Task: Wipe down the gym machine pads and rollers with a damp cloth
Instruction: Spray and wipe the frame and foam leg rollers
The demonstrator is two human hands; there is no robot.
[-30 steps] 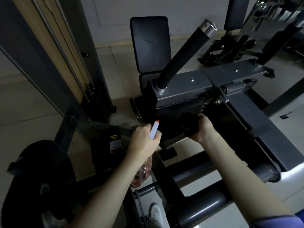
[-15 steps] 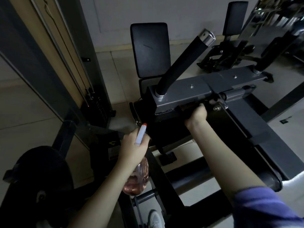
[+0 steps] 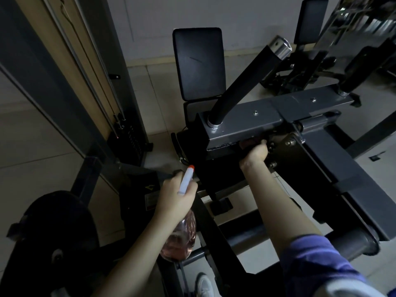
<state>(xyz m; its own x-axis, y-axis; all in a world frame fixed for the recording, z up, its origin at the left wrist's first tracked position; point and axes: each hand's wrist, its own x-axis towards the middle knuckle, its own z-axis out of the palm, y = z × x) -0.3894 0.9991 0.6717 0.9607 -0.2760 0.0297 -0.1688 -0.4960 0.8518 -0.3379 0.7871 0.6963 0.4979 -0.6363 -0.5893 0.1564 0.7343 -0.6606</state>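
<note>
My right hand (image 3: 256, 154) presses a dark cloth (image 3: 248, 143) against the black pad (image 3: 220, 166) just under the grey steel beam (image 3: 244, 125) of the gym machine; the cloth is mostly hidden by my fingers. My left hand (image 3: 176, 199) grips a spray bottle (image 3: 181, 236) with pink liquid, its white orange-tipped nozzle (image 3: 186, 179) pointing up toward the pad. A black padded handle bar (image 3: 246, 84) rises from the beam. An upright black back pad (image 3: 199, 63) stands behind it.
A weight stack (image 3: 128, 136) and tall frame columns stand at left. A round black roller pad (image 3: 53, 228) sits at lower left. Grey tubes (image 3: 347, 243) cross at the bottom right. Another machine (image 3: 310, 28) stands at the back right. My shoe (image 3: 203, 284) shows below.
My right hand with the cloth slid up the pad and to the right, to just under the steel beam. My left hand lowered slightly with the bottle. The view shifted.
</note>
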